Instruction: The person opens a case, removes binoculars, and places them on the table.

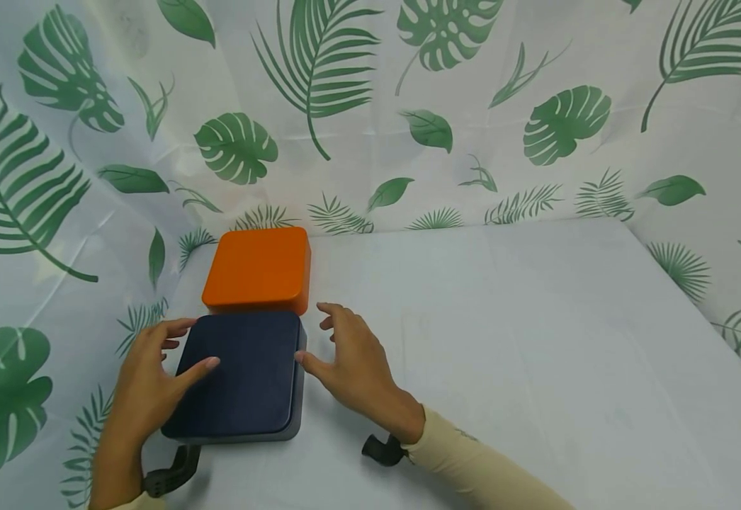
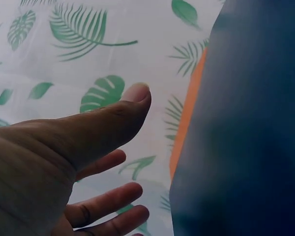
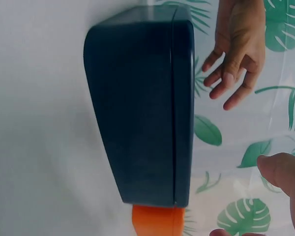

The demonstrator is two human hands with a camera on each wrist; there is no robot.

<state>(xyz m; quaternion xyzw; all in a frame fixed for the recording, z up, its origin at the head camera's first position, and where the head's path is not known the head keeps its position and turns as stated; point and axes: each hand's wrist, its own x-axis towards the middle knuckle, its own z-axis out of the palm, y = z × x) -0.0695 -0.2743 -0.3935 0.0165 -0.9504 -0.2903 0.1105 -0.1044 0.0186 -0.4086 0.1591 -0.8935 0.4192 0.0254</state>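
Note:
A dark blue square box with rounded corners stands on the white table, and the right wrist view shows a lid seam along its side. At its left edge is my left hand, fingers spread and thumb over the lid in the head view. In the left wrist view, that hand's thumb is apart from the box. On the other side my right hand has its fingers loosely bent, thumb tip near the box's right edge. Neither hand grips anything. Directly behind the blue box sits an orange box of similar shape.
White cloth covers the table, which stretches far to the right of the boxes. A leaf-printed curtain rises behind the table and along both sides. Dark wrist mounts stick out below the hands.

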